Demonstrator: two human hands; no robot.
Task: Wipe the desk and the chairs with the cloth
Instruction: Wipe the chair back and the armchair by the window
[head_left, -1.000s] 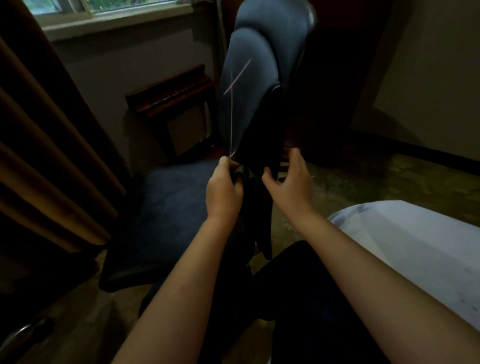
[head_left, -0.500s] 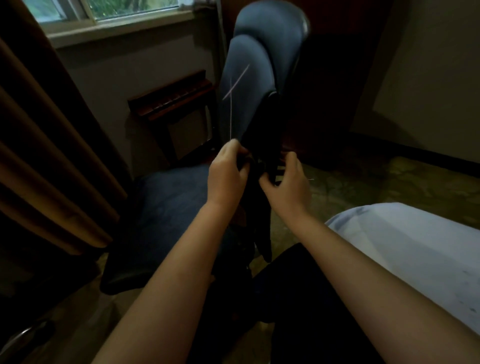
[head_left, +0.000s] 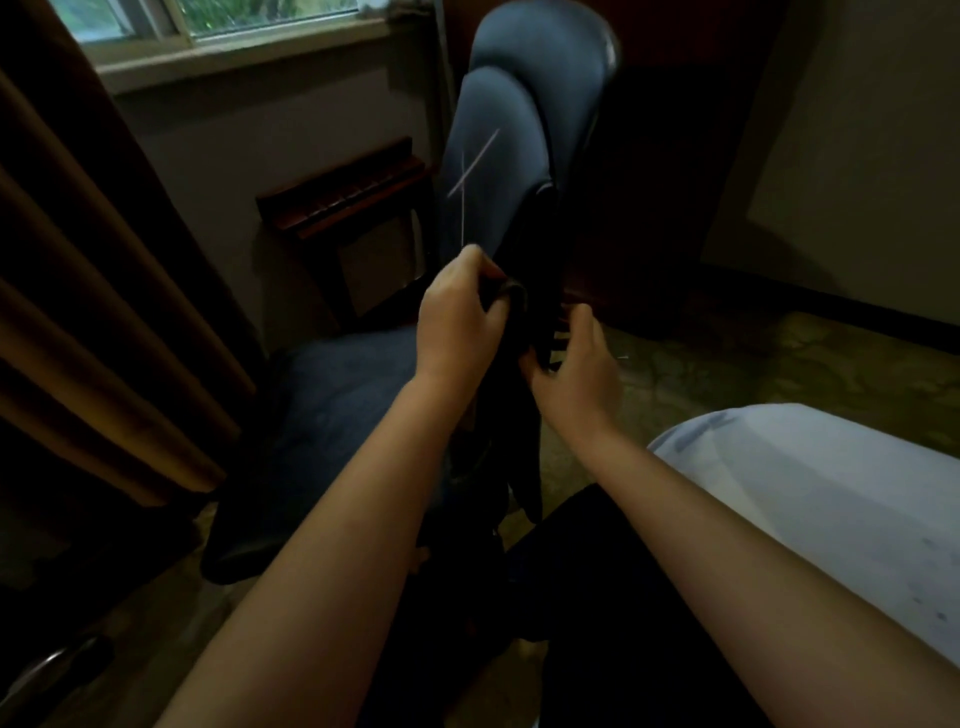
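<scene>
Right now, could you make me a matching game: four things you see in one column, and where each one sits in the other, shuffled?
1 cloth
2 curtain
3 window
4 pale sheet

A top edge, greenery outside
B lower right
C held between the left hand and the right hand
D left edge, hanging in folds

Pairs: 1-C, 2-D, 3-A, 4-B
</scene>
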